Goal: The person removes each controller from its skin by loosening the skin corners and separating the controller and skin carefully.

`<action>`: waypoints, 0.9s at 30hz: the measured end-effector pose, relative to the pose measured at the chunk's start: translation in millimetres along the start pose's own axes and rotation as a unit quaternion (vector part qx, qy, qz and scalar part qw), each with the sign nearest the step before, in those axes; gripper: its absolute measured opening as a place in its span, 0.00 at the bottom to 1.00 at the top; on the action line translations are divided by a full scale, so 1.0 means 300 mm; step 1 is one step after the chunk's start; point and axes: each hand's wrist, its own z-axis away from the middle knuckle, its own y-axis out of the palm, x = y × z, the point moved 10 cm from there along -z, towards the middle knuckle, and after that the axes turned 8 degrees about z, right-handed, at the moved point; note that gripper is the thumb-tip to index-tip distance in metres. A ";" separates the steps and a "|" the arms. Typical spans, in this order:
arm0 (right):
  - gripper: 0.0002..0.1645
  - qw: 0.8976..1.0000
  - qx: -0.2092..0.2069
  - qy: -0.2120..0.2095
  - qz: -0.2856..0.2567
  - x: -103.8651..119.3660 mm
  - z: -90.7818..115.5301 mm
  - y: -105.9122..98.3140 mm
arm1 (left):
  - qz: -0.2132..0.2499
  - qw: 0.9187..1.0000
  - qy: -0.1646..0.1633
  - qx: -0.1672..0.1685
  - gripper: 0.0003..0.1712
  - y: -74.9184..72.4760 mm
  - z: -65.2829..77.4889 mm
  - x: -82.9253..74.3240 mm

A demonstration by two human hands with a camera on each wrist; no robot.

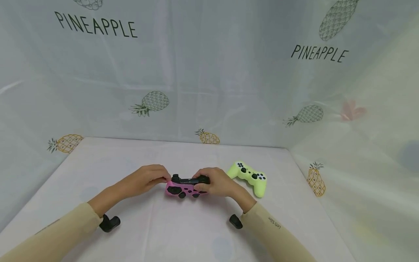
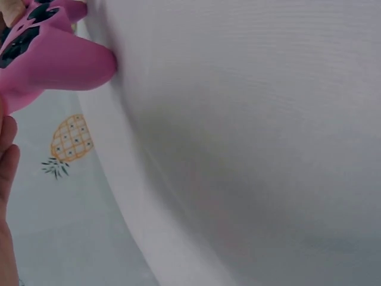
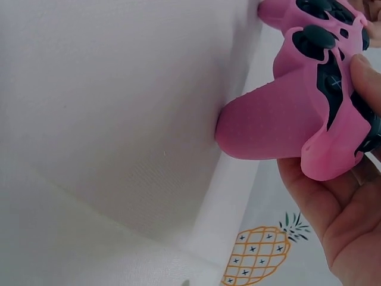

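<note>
A black game controller sits partly inside a pink silicone cover, its top edge bare in the head view. My left hand pinches the cover at the left end. My right hand grips the right end, thumb over the face and fingers behind. In the right wrist view the pink cover bunches loosely near the buttons, with one grip resting on the table. Only a few fingers of the left hand show in the left wrist view, at the pink cover.
A light yellow-green game controller lies right behind my right hand. Black wrist cameras stick out under both sleeves. The white-covered table ends at the back against a curtain printed with pineapples.
</note>
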 end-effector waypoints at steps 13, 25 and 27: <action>0.14 1.000 0.027 -0.008 -0.013 -0.010 0.001 0.009 | -0.038 0.996 0.009 0.079 0.14 0.017 0.009 -0.028; 0.14 0.999 0.040 -0.001 -0.024 -0.015 -0.009 0.005 | -0.003 0.993 -0.030 0.110 0.14 0.039 0.051 -0.009; 0.15 0.999 0.041 -0.001 -0.026 -0.014 -0.007 0.003 | 0.011 0.993 -0.037 0.110 0.14 0.044 0.056 -0.003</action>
